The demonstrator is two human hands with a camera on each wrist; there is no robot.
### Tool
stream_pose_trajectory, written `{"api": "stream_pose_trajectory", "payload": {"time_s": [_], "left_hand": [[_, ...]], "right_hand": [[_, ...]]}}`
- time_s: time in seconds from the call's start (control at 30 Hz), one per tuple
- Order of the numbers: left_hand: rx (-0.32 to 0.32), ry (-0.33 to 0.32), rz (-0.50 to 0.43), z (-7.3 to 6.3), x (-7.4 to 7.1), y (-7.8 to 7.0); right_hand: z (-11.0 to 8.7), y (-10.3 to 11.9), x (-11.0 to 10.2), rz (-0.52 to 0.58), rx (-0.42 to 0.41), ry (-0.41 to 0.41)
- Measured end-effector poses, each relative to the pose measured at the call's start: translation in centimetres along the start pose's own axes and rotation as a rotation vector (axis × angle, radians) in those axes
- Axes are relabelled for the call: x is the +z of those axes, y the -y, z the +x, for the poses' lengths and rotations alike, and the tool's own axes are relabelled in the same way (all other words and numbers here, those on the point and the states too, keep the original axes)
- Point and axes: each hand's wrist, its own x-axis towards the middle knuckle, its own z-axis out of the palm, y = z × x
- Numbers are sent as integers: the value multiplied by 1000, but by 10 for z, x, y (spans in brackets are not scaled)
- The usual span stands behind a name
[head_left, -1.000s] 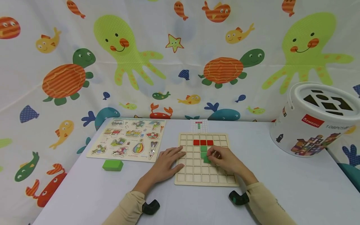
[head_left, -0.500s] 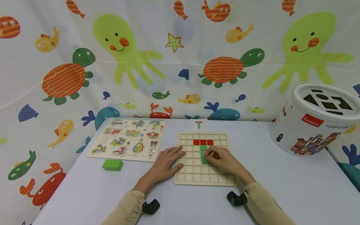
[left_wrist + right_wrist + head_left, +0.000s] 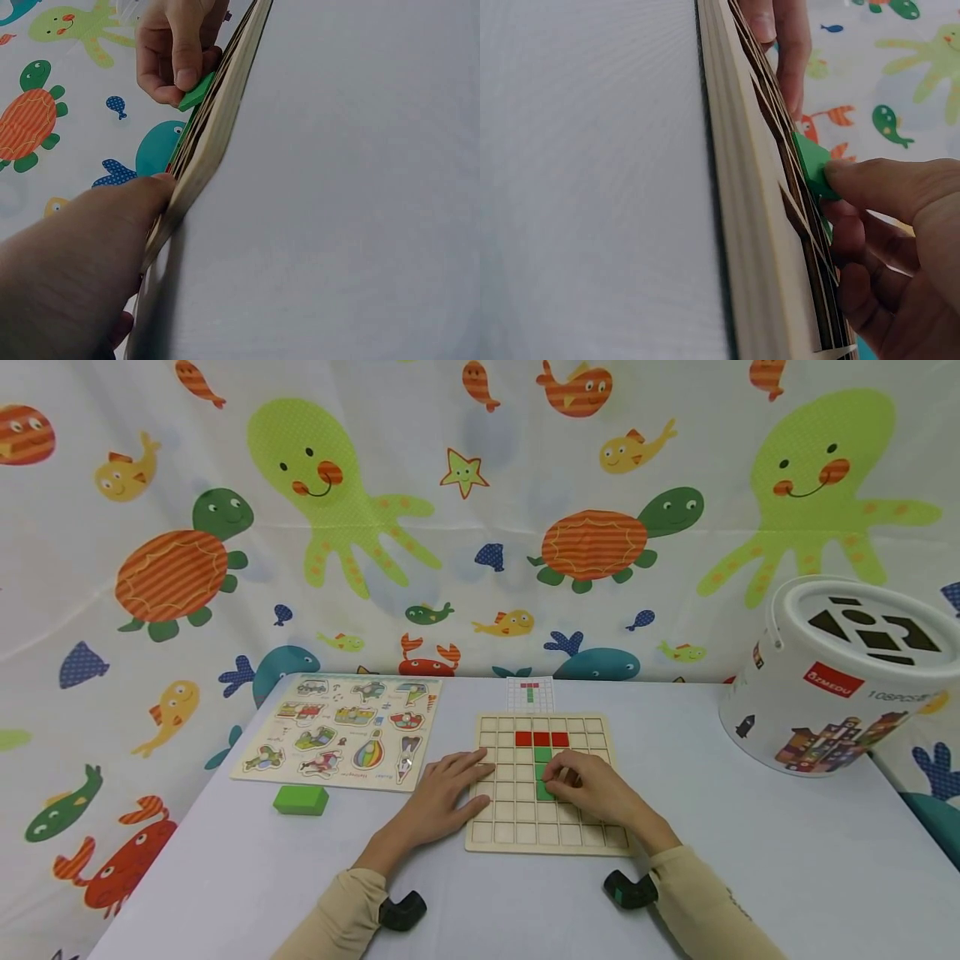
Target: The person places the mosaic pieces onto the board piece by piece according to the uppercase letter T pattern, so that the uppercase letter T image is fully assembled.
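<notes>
A square wooden grid board [image 3: 504, 835] lies on the table in the head view. Its upper rows hold a row of red square tiles [image 3: 542, 739], and a green tile [image 3: 542, 755] sits just below the middle one. My left hand [image 3: 448, 797] rests on the board's left edge, fingers spread and relaxed. Between thumb and fingers my right hand [image 3: 594, 787] pinches a green square tile [image 3: 808, 161] at the lower end of the green column. In the right wrist view this tile stands tilted, proud of the grid. My right fingers partly cover the column in the head view.
Behind the board lies a small printed pattern card [image 3: 530, 696] with a red and green T shape. A vehicle picture puzzle [image 3: 345, 731] and a green block [image 3: 301, 800] are at left. A large white bucket [image 3: 832, 693] with a shape-cutout lid stands at right.
My right hand has shifted slightly left with the green tile, which now lines up more closely with the column above it. The left hand has stayed in place.
</notes>
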Motion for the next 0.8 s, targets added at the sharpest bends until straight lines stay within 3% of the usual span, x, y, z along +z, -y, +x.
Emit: {"api": "stream_pose_trajectory", "payload": {"time_s": [0.4,0.63,0.8], "left_hand": [[4,-2,1,-2,0,1],[0,0,1,-2,-1,1],[-1,7,-7,-2,0,2]], "right_hand": [[0,2,1,-113,-4,18],[0,1,0,-103,-2,43],[-4,0,-7,-34,28,63]]}}
